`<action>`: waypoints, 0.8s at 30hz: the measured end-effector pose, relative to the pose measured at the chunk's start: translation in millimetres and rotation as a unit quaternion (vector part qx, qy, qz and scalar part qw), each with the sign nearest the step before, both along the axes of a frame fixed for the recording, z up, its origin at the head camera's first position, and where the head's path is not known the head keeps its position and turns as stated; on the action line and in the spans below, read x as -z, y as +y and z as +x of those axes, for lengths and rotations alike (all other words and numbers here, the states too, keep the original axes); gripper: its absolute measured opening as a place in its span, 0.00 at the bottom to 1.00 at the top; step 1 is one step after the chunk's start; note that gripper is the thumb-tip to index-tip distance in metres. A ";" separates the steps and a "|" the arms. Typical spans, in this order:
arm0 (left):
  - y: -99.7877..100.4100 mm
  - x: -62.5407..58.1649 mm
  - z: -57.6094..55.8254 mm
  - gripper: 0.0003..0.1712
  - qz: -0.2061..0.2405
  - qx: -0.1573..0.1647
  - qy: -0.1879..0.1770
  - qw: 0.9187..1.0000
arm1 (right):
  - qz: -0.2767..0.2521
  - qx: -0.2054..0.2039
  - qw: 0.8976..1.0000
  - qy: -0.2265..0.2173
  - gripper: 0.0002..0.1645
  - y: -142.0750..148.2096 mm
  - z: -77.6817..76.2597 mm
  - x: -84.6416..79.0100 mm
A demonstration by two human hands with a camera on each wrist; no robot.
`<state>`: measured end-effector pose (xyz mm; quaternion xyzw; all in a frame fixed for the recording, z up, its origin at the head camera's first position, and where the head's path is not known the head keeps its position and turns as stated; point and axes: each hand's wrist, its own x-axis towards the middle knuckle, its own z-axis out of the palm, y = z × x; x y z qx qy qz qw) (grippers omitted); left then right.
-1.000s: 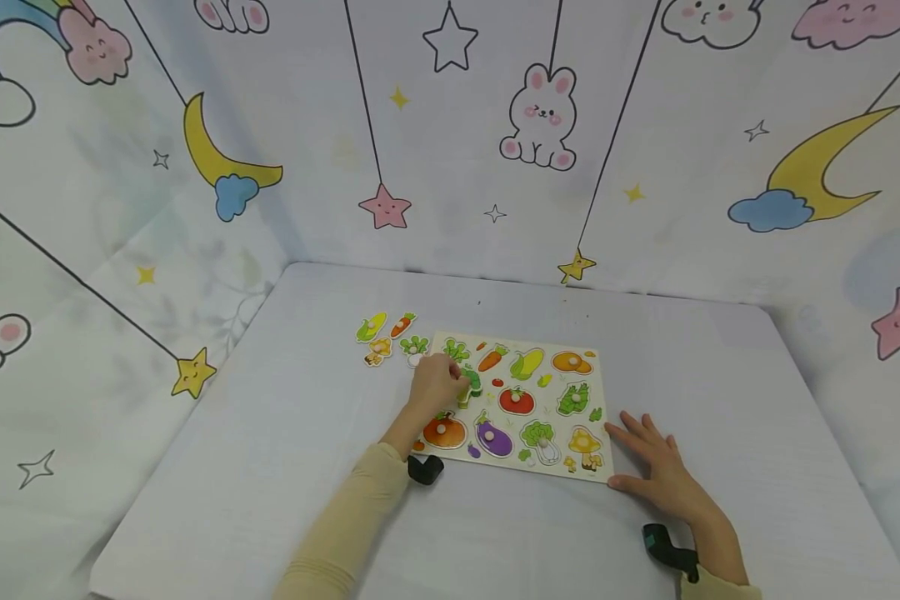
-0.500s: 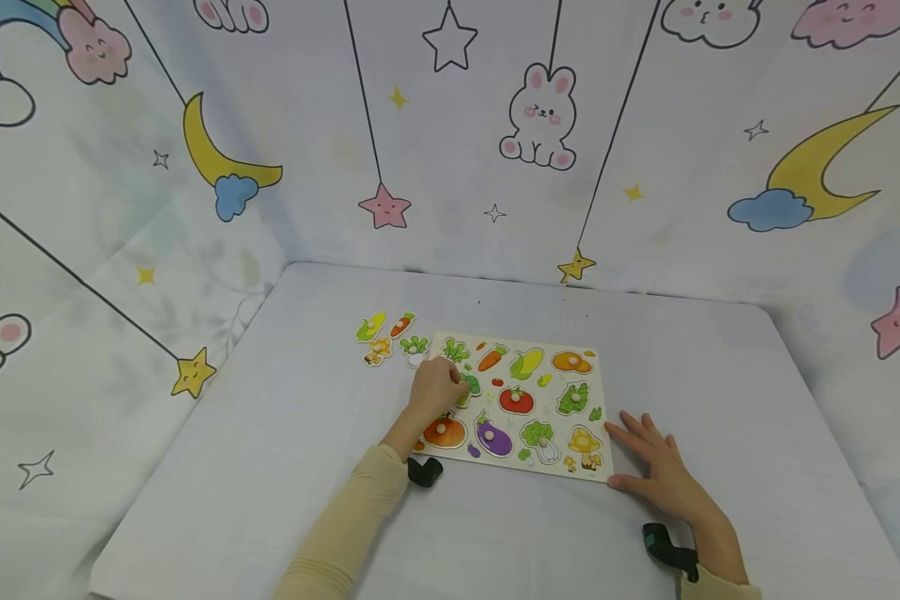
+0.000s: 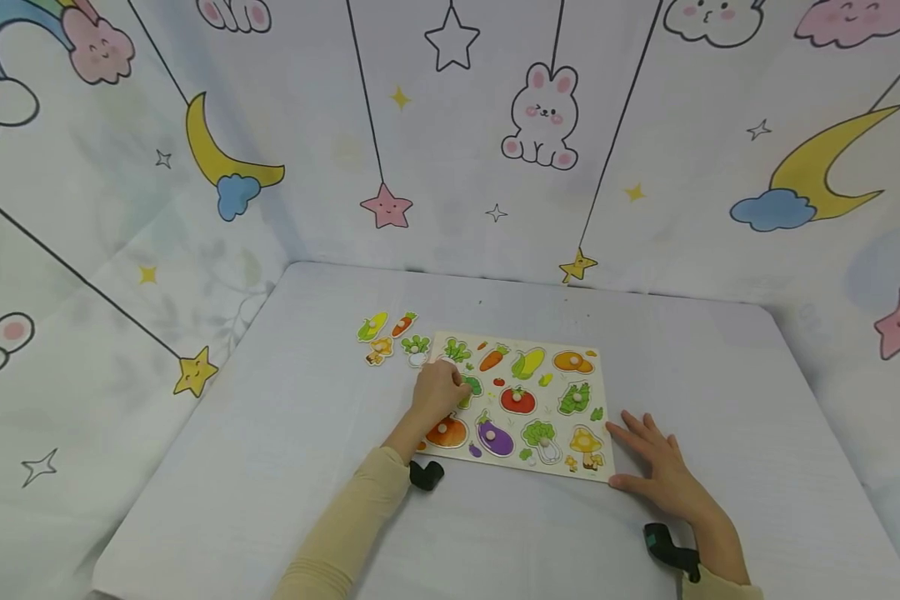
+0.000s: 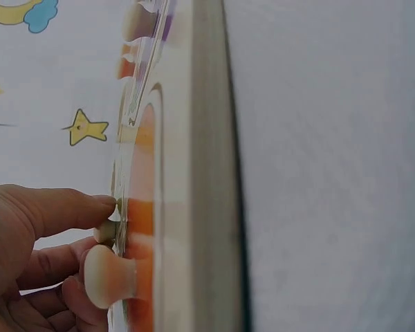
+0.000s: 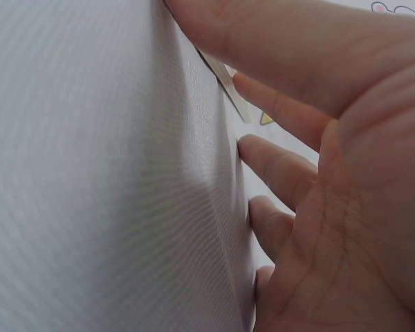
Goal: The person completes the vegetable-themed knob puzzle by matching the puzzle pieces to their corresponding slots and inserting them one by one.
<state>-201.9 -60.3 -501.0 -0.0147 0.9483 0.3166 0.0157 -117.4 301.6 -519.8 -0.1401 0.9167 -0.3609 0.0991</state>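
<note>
My left hand (image 3: 437,390) is over the left side of a wooden vegetable puzzle board (image 3: 547,417), pinching the small knob (image 4: 106,232) of a broccoli puzzle piece (image 3: 474,386). The hand partly covers this piece, which lies at its place on the board. Just below it is the pumpkin piece (image 3: 448,432), whose knob (image 4: 111,277) shows large in the left wrist view. My right hand (image 3: 663,475) lies with fingers spread, its thumb and a fingertip touching the board's right edge. In the right wrist view its fingers (image 5: 277,169) rest against the white tabletop.
Loose pieces lie beyond the board's left edge: corn (image 3: 372,327), carrot (image 3: 403,324), mushroom (image 3: 379,351) and a leafy white radish (image 3: 416,348). Tomato (image 3: 518,400), eggplant (image 3: 494,437) and bok choy (image 3: 542,440) with knobs sit in the board. A patterned cloth wall (image 3: 457,167) stands behind the white table.
The broccoli piece has shifted slightly and looks flatter on the board, my left hand lowering a little with it. My right hand stays at the board's edge.
</note>
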 end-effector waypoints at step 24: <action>-111.0 -8.2 -26.5 0.14 0.118 -0.071 0.134 0.981 | -0.003 0.001 1.000 0.006 0.50 -0.9 1.0 -0.5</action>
